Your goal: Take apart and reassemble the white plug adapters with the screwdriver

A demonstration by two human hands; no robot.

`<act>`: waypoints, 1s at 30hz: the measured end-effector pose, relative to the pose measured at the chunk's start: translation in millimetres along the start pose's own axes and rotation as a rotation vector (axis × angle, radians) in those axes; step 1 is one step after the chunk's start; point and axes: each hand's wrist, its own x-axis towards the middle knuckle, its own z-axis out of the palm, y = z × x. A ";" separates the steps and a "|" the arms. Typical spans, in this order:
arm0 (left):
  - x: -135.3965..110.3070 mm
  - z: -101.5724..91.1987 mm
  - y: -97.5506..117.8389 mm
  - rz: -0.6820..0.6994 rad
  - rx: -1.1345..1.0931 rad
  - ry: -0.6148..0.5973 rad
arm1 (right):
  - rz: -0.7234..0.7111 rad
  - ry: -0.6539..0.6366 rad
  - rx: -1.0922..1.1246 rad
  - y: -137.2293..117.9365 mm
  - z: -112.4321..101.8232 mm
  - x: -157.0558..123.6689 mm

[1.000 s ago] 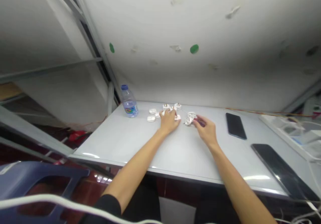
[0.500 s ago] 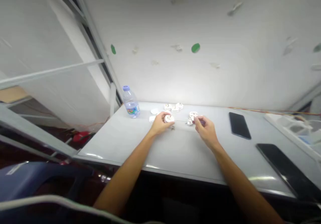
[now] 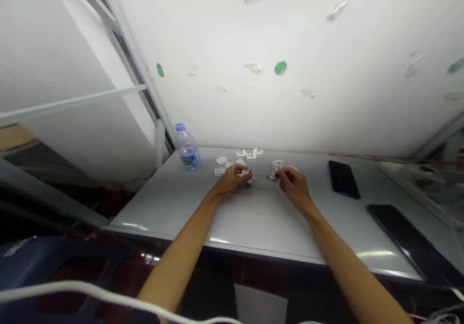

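Note:
My left hand (image 3: 234,176) is closed, its thumb and fingers curled about a white plug piece (image 3: 251,179) that they mostly cover. Small metal pins (image 3: 249,184) lie on the table just below its fingertips. My right hand (image 3: 294,184) pinches at the edge of a small pile of white plug parts (image 3: 277,165); whatever is between its fingertips is too small to make out. Behind the left hand, several white plugs with pins (image 3: 251,156) sit in a group. Flat white covers (image 3: 219,171) rest to its left.
A water bottle (image 3: 188,151) with a blue cap stands at the back left. Two dark phone-like slabs, one smaller (image 3: 343,179) and one longer (image 3: 406,239), lie on the right of the grey table (image 3: 166,203). A white wall (image 3: 224,116) rises behind; a white cable (image 3: 90,292) crosses the front.
My left hand has turned and shifted slightly right, so its fingers now cover most of the white plug piece. My right hand has barely moved at the pile.

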 end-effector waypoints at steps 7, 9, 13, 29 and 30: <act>1.0 -2.4 -2.7 0.002 -0.038 -0.024 | 0.023 0.007 0.041 -2.9 2.4 -0.9; 0.3 -0.2 -2.0 0.010 0.004 -0.033 | 0.024 0.002 0.021 -5.6 4.1 -1.7; -2.8 7.1 -1.3 0.058 0.144 -0.046 | 0.034 0.005 -0.006 -7.2 6.0 -2.1; 1.4 10.9 -17.6 0.095 0.151 0.087 | 0.153 -0.094 0.107 4.5 6.6 -2.6; 1.6 10.7 -17.7 0.095 0.152 0.091 | 0.162 -0.100 0.126 4.8 7.0 -2.7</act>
